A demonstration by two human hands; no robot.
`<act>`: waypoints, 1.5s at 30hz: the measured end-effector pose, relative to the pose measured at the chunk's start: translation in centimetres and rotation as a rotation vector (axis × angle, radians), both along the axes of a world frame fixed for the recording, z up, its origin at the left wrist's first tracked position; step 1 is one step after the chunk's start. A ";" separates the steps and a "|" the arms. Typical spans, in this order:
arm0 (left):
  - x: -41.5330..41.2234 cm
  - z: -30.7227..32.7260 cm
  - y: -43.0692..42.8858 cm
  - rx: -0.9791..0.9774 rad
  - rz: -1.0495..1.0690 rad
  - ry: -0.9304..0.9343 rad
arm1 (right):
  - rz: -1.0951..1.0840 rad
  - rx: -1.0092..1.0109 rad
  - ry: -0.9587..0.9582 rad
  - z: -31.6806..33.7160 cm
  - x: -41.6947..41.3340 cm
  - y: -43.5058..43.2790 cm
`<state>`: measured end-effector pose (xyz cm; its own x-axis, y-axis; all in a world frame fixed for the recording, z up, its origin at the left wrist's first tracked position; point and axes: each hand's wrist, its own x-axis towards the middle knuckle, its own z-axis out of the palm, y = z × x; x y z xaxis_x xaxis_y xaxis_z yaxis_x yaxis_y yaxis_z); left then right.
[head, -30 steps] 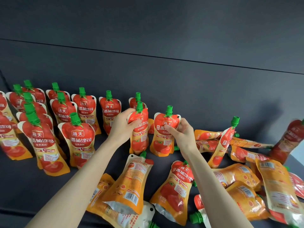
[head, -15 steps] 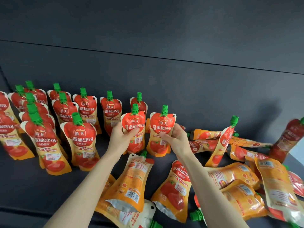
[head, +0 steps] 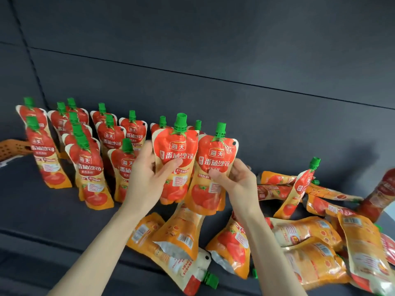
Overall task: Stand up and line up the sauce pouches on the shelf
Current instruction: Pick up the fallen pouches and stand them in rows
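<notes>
Head view. My left hand grips the left pouch, thumb across the label. My right hand grips the right pouch the same way. Both pouches are upright, green caps up, labels facing me. They sit side by side with their edges touching, over the middle of the shelf.

Standing rows fill the shelf's left half, running back toward the wall. The left pouch is just beside the nearest standing one. A pile of fallen pouches covers the right half and the front edge under my wrists. One leaning pouch is propped on it.

Step, as I judge it: placing this pair at the right end of the rows. The task looks roughly half done.

The next move calls for setting both bases flat in the free spot right of the rows, labels out and level with their neighbours. The grip should ease off slowly, since soft bases likely tip.

Hard to make out:
- The fingers behind both pouches are hidden.
- I cannot tell whether the bases touch the shelf.
- The back rows are mostly covered by the front ones.
- An end pouch at the right end is blurred and cut off.
- An orange thing at the left end is unclear.
</notes>
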<state>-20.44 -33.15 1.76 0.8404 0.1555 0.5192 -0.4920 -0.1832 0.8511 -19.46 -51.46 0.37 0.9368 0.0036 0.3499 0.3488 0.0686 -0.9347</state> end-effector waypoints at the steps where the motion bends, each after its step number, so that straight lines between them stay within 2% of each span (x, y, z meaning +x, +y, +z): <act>1: -0.8 0.0 0.9 0.003 -0.009 0.002 | 0.009 0.008 0.001 -0.2 -0.6 0.9; 11: -3.7 -2.0 15.2 -0.076 -0.094 0.037 | 0.042 0.080 0.061 -1.9 -4.1 14.8; 20: -1.8 -4.9 26.2 -0.092 -0.141 0.122 | -0.097 0.130 0.069 -4.7 -4.3 25.4; 27: 0.7 -6.7 29.1 -0.123 -0.226 0.215 | -0.158 0.026 0.073 -5.7 -3.5 27.2; 31: 0.7 -8.8 30.0 0.005 -0.266 0.317 | -0.165 -0.103 0.091 -7.0 -3.6 27.0; 38: 0.6 -10.2 29.8 -0.025 -0.251 0.303 | -0.230 -0.194 0.135 -8.6 -3.7 26.6; 45: 0.7 -10.6 29.9 -0.013 -0.262 0.276 | -0.204 -0.198 0.145 -8.7 -3.8 26.4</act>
